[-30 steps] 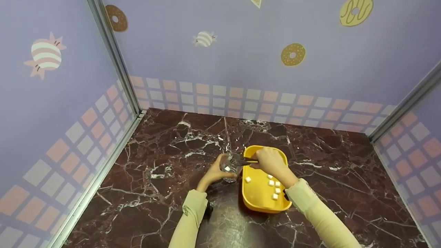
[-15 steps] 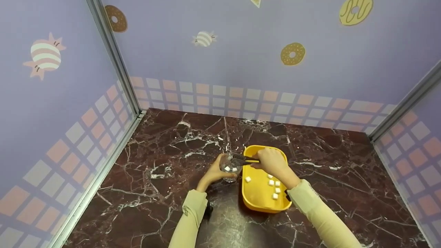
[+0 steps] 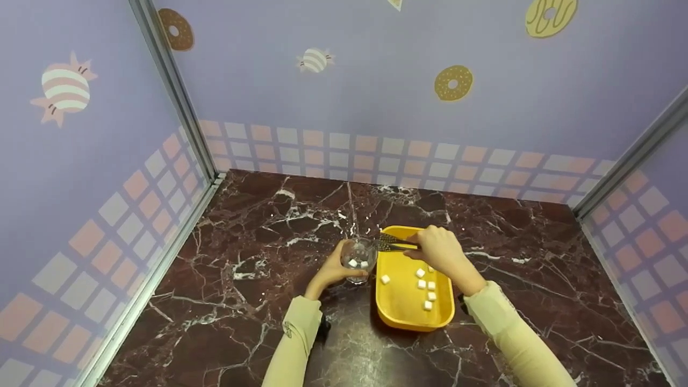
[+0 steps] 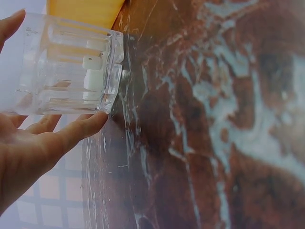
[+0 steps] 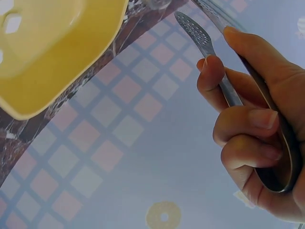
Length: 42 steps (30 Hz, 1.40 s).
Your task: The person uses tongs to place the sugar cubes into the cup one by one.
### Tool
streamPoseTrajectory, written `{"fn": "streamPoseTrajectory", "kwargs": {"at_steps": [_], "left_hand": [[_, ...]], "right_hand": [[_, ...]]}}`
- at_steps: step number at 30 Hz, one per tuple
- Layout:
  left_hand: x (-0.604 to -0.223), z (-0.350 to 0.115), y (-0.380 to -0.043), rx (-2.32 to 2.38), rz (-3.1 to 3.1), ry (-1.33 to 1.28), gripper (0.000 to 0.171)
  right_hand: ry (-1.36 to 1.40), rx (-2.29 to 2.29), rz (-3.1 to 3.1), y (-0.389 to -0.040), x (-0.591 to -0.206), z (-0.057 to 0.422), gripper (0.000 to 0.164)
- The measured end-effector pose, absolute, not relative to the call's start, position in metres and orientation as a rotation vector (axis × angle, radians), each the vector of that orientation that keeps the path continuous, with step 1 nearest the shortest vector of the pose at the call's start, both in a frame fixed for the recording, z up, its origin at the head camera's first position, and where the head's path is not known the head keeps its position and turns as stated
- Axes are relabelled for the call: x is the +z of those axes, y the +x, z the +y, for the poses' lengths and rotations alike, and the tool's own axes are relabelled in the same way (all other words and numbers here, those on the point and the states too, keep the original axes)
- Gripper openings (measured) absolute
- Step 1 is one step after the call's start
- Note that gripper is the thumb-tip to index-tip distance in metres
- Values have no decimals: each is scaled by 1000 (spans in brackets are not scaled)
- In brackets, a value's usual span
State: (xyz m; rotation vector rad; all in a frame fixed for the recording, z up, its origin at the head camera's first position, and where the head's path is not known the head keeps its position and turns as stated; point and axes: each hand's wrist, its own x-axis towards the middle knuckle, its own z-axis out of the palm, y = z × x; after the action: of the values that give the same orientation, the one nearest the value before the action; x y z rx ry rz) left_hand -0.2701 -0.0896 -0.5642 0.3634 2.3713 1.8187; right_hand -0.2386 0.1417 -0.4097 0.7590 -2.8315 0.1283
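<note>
My left hand (image 3: 329, 270) grips a clear glass (image 3: 361, 251) that stands upright on the table, thumb on one side and fingers on the other. A few white cubes (image 4: 93, 79) lie at the bottom of the glass (image 4: 71, 64). My right hand (image 3: 442, 252) holds dark metal tongs (image 3: 399, 243) over the far end of the yellow tray (image 3: 400, 317). In the right wrist view, several fingers curl round the tongs (image 5: 233, 95); their perforated tips stand apart with nothing between them. Several white cubes (image 3: 427, 305) are in the tray, just right of the glass.
The table (image 3: 242, 312) has a dark red marbled top with white veins. Purple walls (image 3: 242, 64) with a tile pattern stand at the back and on both sides. Metal strips (image 3: 177, 91) run along the corners.
A second cube has come into sight in the glass. The tongs have opened and moved right, out of the glass to above the tray. My left hand keeps its hold.
</note>
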Motion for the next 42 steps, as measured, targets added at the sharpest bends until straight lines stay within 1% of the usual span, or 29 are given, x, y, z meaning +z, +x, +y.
{"fn": "streamPoseTrajectory", "kwargs": {"at_steps": [4,7,11,14,26,29,35,42], "left_hand": [[-561,-90,-267,1866,2337,379,87],[-551,-90,-261,1906,2293,394,84],[-536,-91,-252,1908,2266,401,82],[-532,-91,-249,1905,2267,402,81],[-531,-90,-249,1845,2324,369,82],[-531,-90,-249,1849,2324,371,82],[-531,-90,-250,1875,2299,379,83],[-535,-89,-253,1889,2283,390,82]], "right_hand": [[719,139,-2846,-240,-409,153,25],[695,141,-2854,-241,-410,162,24],[674,123,-2856,-243,-414,173,18],[663,110,-2867,-245,-417,180,16],[611,121,-2914,-246,-430,199,16],[601,129,-2915,-246,-433,202,15],[580,139,-2916,-245,-440,209,18],[546,121,-2940,-245,-452,214,16]]}}
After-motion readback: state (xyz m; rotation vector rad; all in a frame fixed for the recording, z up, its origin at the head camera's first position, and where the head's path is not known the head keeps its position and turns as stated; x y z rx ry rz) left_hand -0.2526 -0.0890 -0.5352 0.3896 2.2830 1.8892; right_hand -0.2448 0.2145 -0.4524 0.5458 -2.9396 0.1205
